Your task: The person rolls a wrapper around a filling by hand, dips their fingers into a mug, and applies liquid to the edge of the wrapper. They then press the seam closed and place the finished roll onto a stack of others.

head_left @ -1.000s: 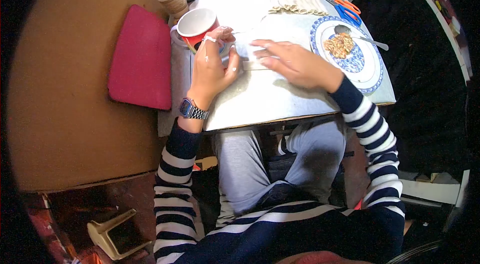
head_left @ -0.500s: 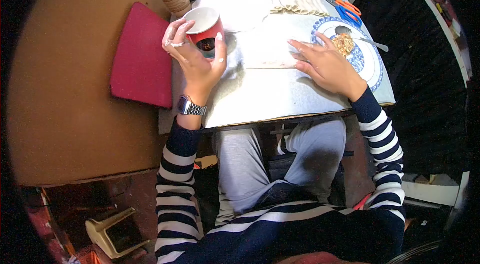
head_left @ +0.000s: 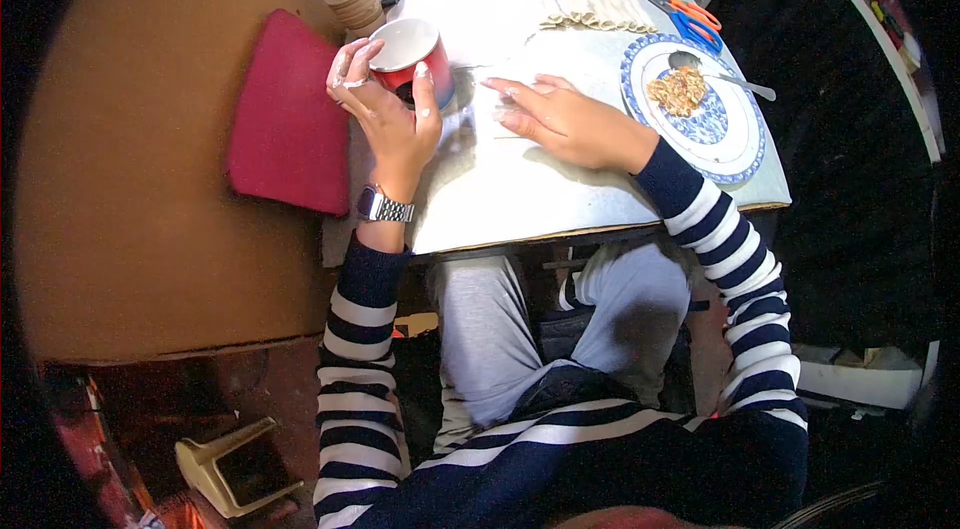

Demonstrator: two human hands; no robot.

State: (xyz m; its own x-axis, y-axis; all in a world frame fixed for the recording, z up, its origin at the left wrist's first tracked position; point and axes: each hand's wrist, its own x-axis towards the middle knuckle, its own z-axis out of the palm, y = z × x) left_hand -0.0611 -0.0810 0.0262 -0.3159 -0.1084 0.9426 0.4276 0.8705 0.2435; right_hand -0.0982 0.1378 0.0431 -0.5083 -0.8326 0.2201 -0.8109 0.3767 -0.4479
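My left hand (head_left: 390,124) is wrapped round a red paper cup (head_left: 432,65) with a white inside, held upright over the left of the table. White paste is smeared on its fingers. My right hand (head_left: 580,126) lies palm down at the middle of the table, fingers stretched, over a thin white wrapper that it largely hides. Whitish marks show on its fingertips too. Beyond the hands lies a stack of thin white sheets (head_left: 465,14), and beside it a row of several pale rolls (head_left: 590,4).
On the right stands a blue-and-white plate (head_left: 748,129) with crumbly brown filling (head_left: 677,91) and a metal spoon (head_left: 742,84). Behind it lie orange- and blue-handled scissors (head_left: 697,26). Stacked brown paper cups (head_left: 355,4) stand back left, near a dark red chair back (head_left: 290,119).
My right hand has moved left from beside the plate to the middle of the table, over the wrapper. My left hand keeps the cup, now tilted slightly differently.
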